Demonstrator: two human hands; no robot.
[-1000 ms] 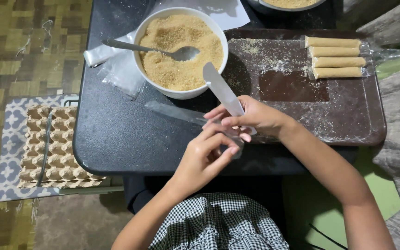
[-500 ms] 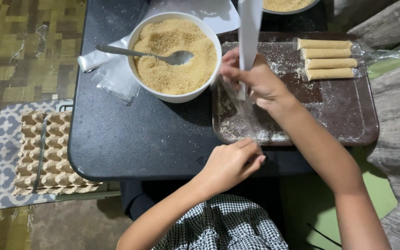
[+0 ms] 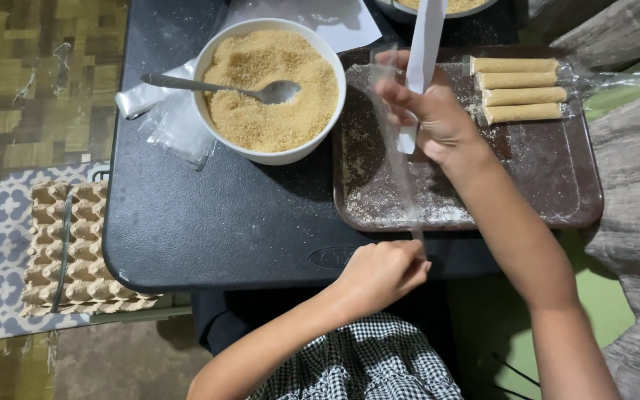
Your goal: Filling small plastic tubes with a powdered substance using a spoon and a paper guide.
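Observation:
My right hand (image 3: 431,111) is closed over the brown tray (image 3: 557,200), gripping a flat white strip (image 3: 427,37) that points away from me, together with the top end of a long, narrow clear plastic sleeve (image 3: 398,163). The sleeve runs down to my left hand (image 3: 379,270), which pinches its lower end at the front edge of the black table (image 3: 209,222). A white bowl (image 3: 327,126) of brown granules holds a metal spoon (image 3: 209,85). Several filled tan tubes (image 3: 516,85) lie side by side at the tray's far right.
Clear plastic bags (image 3: 175,122) lie left of the bowl. A second bowl's rim (image 3: 446,7) shows at the top edge. A cardboard egg tray (image 3: 75,252) rests on a patterned mat on the floor at left. Grey fabric (image 3: 631,170) lies at right.
My right hand rose from the table's front edge to above the tray, carrying the white strip. My left hand drew back toward me, and the clear sleeve now stretches between both hands.

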